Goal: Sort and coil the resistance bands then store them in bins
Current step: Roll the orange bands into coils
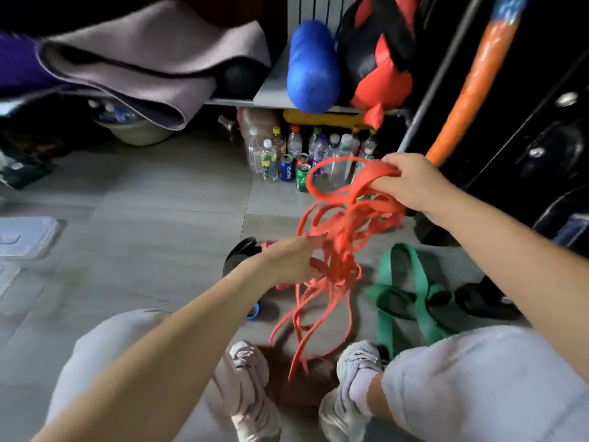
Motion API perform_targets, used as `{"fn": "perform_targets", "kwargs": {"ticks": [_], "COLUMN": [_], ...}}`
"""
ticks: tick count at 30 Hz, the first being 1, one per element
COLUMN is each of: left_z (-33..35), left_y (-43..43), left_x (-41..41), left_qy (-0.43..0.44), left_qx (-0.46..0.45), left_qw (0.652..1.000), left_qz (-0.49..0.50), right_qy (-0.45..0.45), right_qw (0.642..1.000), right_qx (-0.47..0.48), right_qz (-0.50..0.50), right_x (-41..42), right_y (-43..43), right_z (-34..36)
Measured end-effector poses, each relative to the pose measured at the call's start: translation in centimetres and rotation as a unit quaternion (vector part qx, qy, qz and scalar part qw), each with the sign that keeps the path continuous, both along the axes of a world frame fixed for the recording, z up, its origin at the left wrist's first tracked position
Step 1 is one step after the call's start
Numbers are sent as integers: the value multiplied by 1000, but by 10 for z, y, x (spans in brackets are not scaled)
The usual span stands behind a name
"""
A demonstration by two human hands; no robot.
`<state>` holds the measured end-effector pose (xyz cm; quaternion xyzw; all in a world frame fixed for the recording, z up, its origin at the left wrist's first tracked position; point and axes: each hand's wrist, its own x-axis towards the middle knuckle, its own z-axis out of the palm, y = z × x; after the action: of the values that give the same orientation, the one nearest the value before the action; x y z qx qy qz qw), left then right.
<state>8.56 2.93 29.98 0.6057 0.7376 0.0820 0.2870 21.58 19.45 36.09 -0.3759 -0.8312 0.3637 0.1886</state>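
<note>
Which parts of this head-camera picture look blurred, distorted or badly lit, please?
Head view: the orange bands, left hand and right hand are motion-smeared; the purple mat at upper left is streaked; wide-angle distortion bends the grey pole; the black surface at right carries glints.

The grey tiled floor (159, 202) carries a green resistance band (402, 275) lying flat, well apart from a clear plastic container (25, 234) at the left edge. Plastic bottles (294, 143) and soda cans (286, 167) stand clustered farther back.
</note>
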Motion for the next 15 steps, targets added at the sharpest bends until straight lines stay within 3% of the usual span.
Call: {"fn": "perform_targets", "kwargs": {"ticks": [3,7,10,15], "left_z": [-3,-14,-29,-52], "left_y": [1,-13,-22,-34], "left_x": [13,9,11,27], "left_qy": [55,201,247,246], "left_qx": [-107,-271,-318,-302], "left_qw": [989,926,899,907], "left_qz": [-80,-172,-173,-162], "right_qy": [108,239,326,459], "right_qw": [986,909,859,764], "right_qx": [-77,-245,-335,-438], "right_qz": [-97,-236,-209,-113], "right_x": [13,18,20,22], "right_y": [-12,-6,-9,-14], "right_z": [-8,-11,4,27]}}
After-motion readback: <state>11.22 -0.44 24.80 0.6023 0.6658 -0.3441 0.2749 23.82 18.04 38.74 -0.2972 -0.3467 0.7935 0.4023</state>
